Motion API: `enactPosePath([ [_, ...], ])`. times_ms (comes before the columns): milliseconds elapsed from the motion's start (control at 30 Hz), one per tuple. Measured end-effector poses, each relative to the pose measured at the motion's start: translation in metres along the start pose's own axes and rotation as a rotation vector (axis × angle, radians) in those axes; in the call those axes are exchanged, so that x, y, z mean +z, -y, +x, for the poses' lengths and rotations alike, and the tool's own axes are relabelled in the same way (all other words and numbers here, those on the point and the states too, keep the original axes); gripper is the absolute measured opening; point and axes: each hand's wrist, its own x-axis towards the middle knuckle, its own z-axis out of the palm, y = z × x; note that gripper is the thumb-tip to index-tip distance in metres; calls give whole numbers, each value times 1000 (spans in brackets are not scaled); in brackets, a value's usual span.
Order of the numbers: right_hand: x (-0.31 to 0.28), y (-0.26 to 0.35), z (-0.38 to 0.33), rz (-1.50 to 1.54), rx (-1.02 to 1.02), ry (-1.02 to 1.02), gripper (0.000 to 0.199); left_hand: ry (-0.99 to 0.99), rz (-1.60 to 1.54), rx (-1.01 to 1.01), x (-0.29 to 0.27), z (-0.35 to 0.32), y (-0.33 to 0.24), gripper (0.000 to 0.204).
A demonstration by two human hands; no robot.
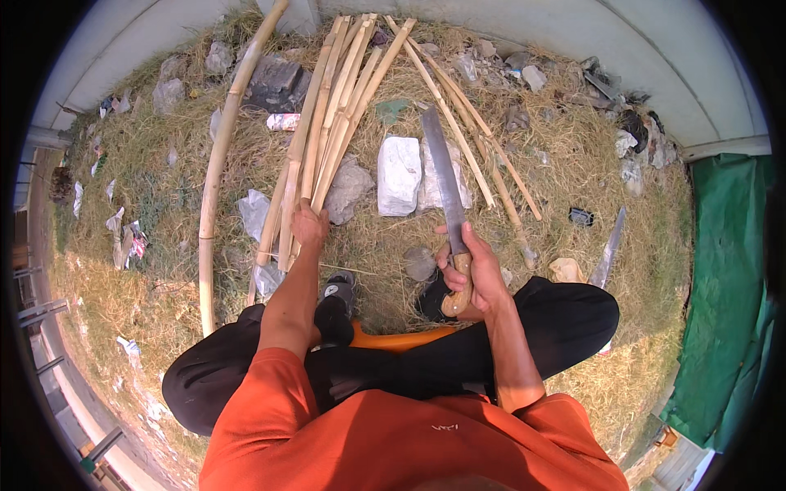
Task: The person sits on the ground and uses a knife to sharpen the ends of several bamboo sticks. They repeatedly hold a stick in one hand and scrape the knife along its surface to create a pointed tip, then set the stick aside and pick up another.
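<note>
My right hand (pixel 476 268) is closed round the wooden handle of a machete (pixel 443 172), whose broad metal blade points up and away from me. My left hand (pixel 308 226) is closed on the near end of a split bamboo strip (pixel 354 114). That strip lies among several other pale bamboo strips (pixel 304 135), fanned out away from me toward the wall. Just left of the machete blade sits a white stone block (pixel 399 176), with a second pale stone partly hidden behind the blade.
A long whole bamboo pole (pixel 217 172) lies at the left. More bamboo strips (pixel 458 114) rest right of the machete. A handsaw blade (pixel 609 250) shows beyond my right knee. Rocks and litter dot the dry grass. A pale wall (pixel 655 57) and green sheet (pixel 729 286) bound the area.
</note>
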Motion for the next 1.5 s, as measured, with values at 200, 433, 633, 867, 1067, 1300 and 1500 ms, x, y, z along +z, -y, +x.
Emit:
enactPosePath([
  [200, 17, -8, -34, 185, -82, 173, 50, -110, -652, 12, -33, 16, -24, 33],
  [433, 19, -15, -61, 3, -208, 125, 47, 55, -1687, 49, -135, -47, -172, 25],
  [633, 16, -4, -79, 129, -116, 336, 38, 312, -1662, 161, -204, -122, -217, 51],
  [867, 26, -4, -89, 4, -99, 255, 50, 387, -1464, 136, -223, -143, -227, 24],
  [1067, 12, 4, -95, 122, -90, 156, 49, 318, -1561, 157, -222, -146, -218, 18],
  [1300, 17, -10, -87, -538, -407, 102, 32, 272, -1621, 239, -225, -139, -208, 16],
  [1500, 31, -7, -92, -532, -313, -22, 29, 260, -1613, 239, -219, -137, -200, 21],
])
